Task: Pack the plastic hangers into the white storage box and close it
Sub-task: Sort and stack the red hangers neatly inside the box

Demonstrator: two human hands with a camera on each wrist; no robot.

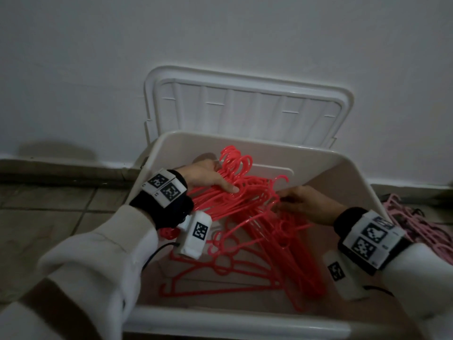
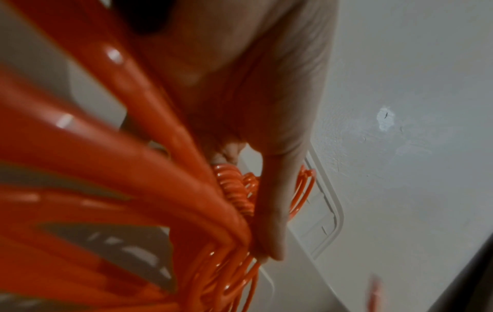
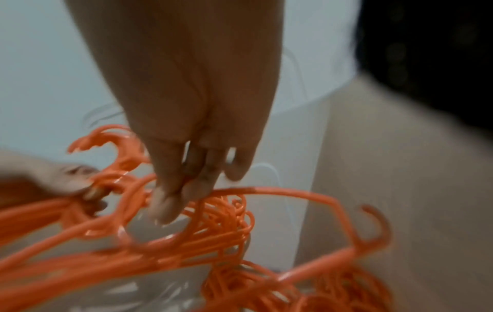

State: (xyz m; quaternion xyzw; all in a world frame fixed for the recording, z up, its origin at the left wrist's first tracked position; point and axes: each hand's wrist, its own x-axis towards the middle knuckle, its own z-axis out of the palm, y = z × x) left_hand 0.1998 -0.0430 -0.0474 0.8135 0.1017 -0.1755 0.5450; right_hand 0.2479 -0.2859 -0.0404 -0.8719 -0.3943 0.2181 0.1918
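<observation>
The white storage box stands open on the floor, its lid leaning back against the wall. Inside lie several red plastic hangers. My left hand grips a thick bundle of red hangers just below their hooks, holding it over the box; in the left wrist view my thumb lies across the bundle. My right hand pinches the bundle's right end. In the right wrist view its fingertips rest on a hanger's shoulder.
A heap of pink hangers lies on the tiled floor to the right of the box. The white wall rises directly behind the lid. Tiled floor stretches to the left of the box.
</observation>
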